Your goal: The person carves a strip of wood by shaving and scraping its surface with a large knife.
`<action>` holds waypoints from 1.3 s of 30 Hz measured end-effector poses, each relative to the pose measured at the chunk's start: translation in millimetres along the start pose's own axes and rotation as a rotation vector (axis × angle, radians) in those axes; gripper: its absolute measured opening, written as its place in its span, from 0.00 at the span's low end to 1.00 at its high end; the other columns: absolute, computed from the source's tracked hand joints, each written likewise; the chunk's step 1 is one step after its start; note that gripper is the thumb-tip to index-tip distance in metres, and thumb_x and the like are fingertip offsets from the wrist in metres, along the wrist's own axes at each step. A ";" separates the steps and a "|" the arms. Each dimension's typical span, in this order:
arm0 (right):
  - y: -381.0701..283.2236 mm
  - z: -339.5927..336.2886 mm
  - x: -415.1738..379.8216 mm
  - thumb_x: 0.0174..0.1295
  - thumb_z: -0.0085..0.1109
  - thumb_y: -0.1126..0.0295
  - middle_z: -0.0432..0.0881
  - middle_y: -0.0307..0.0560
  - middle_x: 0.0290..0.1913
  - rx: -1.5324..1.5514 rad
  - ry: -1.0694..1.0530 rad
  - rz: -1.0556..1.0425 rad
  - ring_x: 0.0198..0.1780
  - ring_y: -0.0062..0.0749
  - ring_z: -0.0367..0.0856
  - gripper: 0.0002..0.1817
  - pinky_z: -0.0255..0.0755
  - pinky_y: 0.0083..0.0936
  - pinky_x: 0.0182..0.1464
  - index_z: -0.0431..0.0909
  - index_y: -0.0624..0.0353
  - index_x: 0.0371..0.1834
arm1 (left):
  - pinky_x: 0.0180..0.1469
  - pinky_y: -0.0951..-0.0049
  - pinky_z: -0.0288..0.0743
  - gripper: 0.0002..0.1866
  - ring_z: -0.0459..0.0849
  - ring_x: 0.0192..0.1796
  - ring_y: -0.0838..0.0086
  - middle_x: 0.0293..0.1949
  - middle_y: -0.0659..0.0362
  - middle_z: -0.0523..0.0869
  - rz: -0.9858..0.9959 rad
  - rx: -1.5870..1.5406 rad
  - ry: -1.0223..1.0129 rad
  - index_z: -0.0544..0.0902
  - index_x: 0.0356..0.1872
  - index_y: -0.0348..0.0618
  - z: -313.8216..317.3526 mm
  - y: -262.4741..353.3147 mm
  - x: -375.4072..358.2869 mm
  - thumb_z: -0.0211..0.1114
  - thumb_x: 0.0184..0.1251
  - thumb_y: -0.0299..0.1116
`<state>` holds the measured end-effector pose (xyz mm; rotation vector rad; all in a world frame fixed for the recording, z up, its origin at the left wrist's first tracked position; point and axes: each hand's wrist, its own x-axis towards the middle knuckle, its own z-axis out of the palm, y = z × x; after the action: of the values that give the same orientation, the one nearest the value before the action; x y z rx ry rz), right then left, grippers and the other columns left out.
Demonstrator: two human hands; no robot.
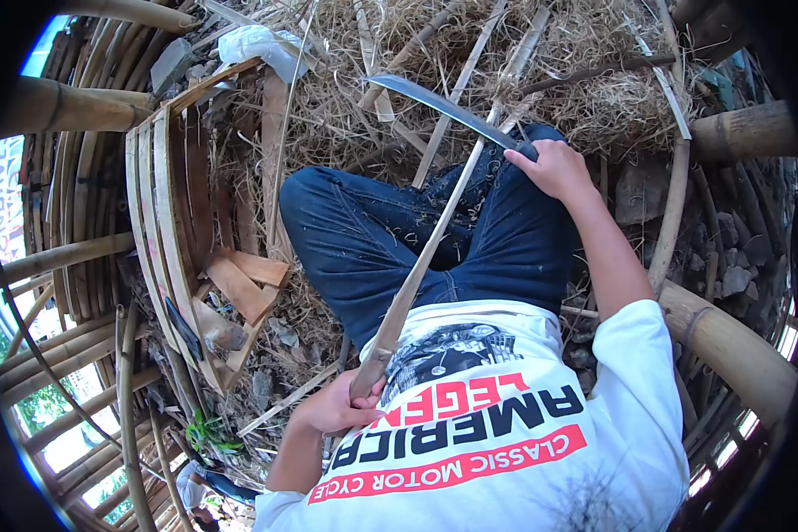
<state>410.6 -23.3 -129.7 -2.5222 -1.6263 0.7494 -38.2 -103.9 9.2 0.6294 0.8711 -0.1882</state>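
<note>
My right hand (pixel 554 170) is closed around the dark handle of a long knife (pixel 443 105) with a curved blade, above my right knee. The blade points left and crosses over a long bamboo strip (pixel 426 253). My left hand (pixel 339 406) grips the wide near end of that strip, close against my white shirt. From there the strip runs up between my legs and narrows toward the pile of shavings (pixel 585 53). Bits of shaving lie on my dark jeans (pixel 355 244).
Left of me stands a wooden frame of slats (pixel 161 213), with short wood pieces (pixel 244 284) beside it. A white plastic bag (pixel 262 51) lies at the upper left. Thick bamboo poles (pixel 727 346) flank both sides. Stones (pixel 736 279) lie at the right.
</note>
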 end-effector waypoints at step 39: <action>-80.7 23.5 -147.0 0.59 0.57 0.30 0.83 0.57 0.22 0.327 -0.274 -0.450 0.27 0.54 0.85 0.37 0.80 0.42 0.34 0.82 0.59 0.25 | 0.24 0.88 0.55 0.26 0.63 0.24 0.94 0.27 0.74 0.69 -0.056 -0.325 -0.140 0.68 0.45 0.47 -28.2 -26.3 27.7 0.77 0.50 0.20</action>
<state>283.9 -120.0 -72.3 -1.8036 -1.8678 1.2149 -49.5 -105.9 -36.8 0.2850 0.7639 -0.1352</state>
